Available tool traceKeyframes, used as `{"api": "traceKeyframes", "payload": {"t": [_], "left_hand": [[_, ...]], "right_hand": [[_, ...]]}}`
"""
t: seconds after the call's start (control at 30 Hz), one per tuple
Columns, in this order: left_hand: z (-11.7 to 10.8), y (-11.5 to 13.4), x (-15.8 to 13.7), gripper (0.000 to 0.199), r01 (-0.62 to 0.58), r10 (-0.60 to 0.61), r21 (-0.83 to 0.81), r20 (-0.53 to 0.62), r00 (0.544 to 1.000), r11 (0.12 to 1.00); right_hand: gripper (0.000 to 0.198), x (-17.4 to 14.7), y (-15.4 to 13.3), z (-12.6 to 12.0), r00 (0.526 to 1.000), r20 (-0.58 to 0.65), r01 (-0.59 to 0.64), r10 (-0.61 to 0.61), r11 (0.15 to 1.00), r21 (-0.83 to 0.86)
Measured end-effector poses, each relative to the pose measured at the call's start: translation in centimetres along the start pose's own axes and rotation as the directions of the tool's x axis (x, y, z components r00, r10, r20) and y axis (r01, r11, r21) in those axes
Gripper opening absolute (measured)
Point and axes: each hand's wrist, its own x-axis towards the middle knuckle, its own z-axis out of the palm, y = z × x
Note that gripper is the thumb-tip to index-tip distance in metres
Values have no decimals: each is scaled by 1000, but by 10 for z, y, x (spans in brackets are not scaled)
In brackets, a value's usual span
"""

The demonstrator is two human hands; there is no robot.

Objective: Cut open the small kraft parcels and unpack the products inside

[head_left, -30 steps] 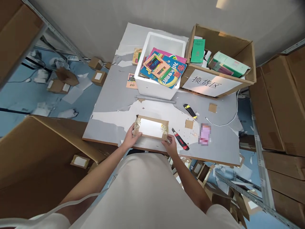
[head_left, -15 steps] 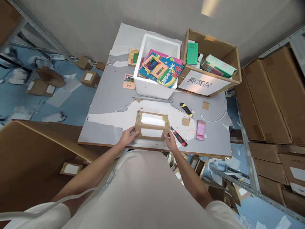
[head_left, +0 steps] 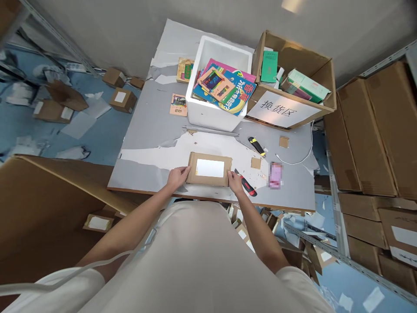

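- Nearest you, lower L: big open carton (head_left: 58, 195) w/ a small labelled parcel (head_left: 98, 223) inside.
- Your L hand (head_left: 178, 177): fingers holding the left end of a flat cardboard box (head_left: 208, 181); can't tell how the hidden ones sit underneath.
- Your R hand (head_left: 235, 181): fingers gripping the right end of the same box.
- Box is btwn both hands, at the near side of the worktop (head_left: 146, 134), white label (head_left: 210, 168) facing up. Can't tell if it's resting or slightly raised.
- Progress, as far as it shows: box is held at both ends w/ a label in view. It looks shut: no flap up, no cut visible on the upper face. Contents hidden, neither cutter in hand, so opening looks not done.
- Just beside R hand: red/black cutter (head_left: 246, 183); past it, a cardboard scrap (head_left: 256, 163) & a pixelated pink item (head_left: 275, 175), can't ID.
- Farther: yellow/black cutter (head_left: 257, 147), white cable (head_left: 291, 164).
- Back: foam box (head_left: 211, 117) w/ piled books (head_left: 224, 91); to its right, a carton w/ handwritten sign (head_left: 283, 108) & green packs (head_left: 269, 66) inside.
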Motion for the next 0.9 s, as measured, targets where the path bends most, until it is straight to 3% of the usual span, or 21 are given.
{"api": "traceKeyframes", "payload": {"t": [0.2,0.37,0.53,0.67,0.8,0.9], "left_hand": [[16,-45,-11,49,19,-18,-235,5,1000,972],[26,-62,-25,81,-42,70,-243,108,992,969],[34,-55,-24,84,-95,151,-395,112,982,914],[27,-47,-26,81,-79,129,-469,76,989,880],[8,-28,-34,65,-68,80,-381,16,997,922],[-1,-9,-36,56,-23,9,-267,-53,999,963]], "right_hand": [[46,-21,32,0,996,-29,-77,83,980,184],[64,-38,48,9,990,99,-119,101,973,198],[50,-39,42,26,986,124,-142,113,956,258],[36,-41,31,21,992,113,-95,65,953,287],[31,-43,13,-2,998,55,14,-23,988,152],[37,-41,-2,-14,999,-9,42,-42,999,15]]}}
